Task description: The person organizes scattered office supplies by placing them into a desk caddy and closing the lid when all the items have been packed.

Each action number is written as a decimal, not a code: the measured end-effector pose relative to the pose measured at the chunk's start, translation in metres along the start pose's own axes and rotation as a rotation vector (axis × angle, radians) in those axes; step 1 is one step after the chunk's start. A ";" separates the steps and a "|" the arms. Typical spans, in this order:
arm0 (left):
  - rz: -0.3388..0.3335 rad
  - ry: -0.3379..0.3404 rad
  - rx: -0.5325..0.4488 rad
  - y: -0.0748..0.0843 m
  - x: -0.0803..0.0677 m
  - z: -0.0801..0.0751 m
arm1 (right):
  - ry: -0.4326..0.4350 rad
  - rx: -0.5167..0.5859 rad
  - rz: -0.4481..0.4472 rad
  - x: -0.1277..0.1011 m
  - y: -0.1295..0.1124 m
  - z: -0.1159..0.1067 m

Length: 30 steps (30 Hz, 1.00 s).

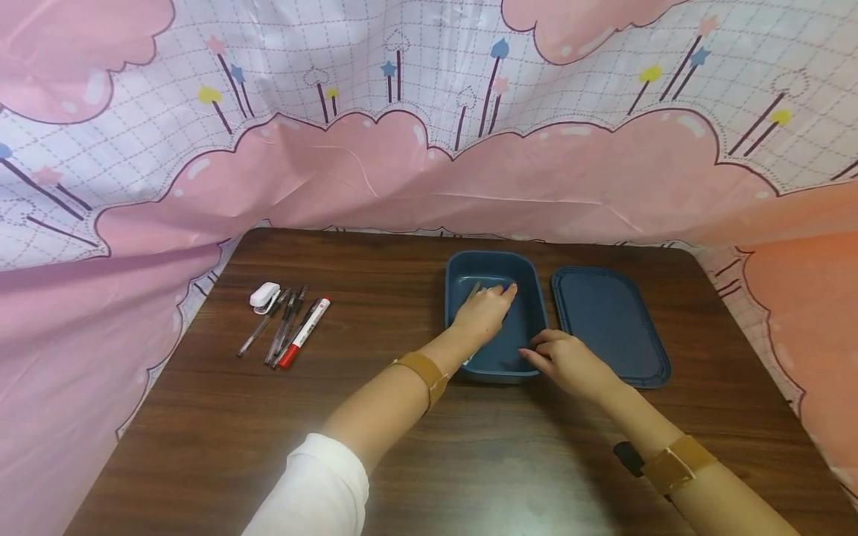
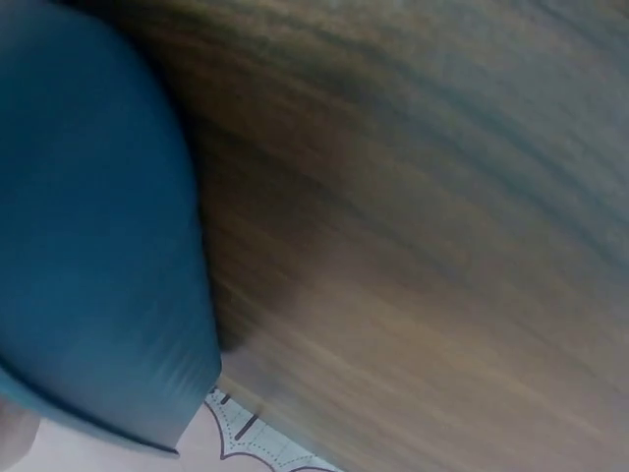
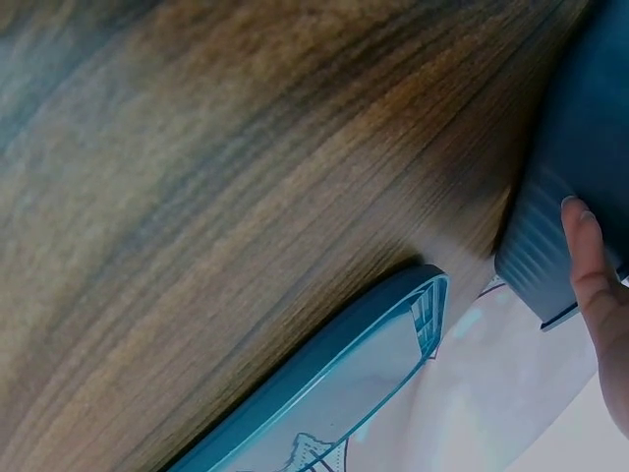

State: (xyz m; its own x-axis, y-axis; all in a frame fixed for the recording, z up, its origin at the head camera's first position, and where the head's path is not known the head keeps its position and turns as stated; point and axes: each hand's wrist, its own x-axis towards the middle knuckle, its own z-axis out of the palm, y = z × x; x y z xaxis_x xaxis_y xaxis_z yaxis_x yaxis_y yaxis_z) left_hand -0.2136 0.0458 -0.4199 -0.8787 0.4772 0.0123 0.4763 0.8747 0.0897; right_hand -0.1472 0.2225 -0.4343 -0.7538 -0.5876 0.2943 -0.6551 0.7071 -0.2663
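A dark blue rectangular box [image 1: 496,357] stands uncovered on the table. My left hand [image 1: 484,313] reaches down into it, knuckles up, covering much of the inside. A small dark blue thing shows by its fingertips, and a thin light stick-like item [image 1: 474,289] lies beside the hand; whether the fingers grip anything I cannot tell. At the near right corner, my right hand [image 1: 566,361] holds the box rim, its thumb over the edge. In the right wrist view, its fingers [image 3: 587,251] lie against the box's ribbed outer wall.
A matching blue lid [image 1: 610,324] lies flat right of the box. On the left of the brown wooden table [image 1: 402,439] are a white stapler [image 1: 265,296], several clear pens [image 1: 284,324] and a red-and-white marker [image 1: 304,333]. A patterned curtain [image 1: 429,171] hangs behind.
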 end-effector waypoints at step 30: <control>0.044 -0.007 0.102 -0.005 -0.003 0.021 | 0.039 -0.032 -0.022 -0.001 0.000 0.000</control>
State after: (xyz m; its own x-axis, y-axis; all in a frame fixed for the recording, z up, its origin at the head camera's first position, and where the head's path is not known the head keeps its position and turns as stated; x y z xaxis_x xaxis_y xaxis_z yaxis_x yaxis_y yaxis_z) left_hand -0.2129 0.0419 -0.4417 -0.8567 0.5158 0.0070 0.5157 0.8567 -0.0125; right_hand -0.1464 0.2231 -0.4343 -0.7360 -0.5881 0.3353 -0.6693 0.7065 -0.2298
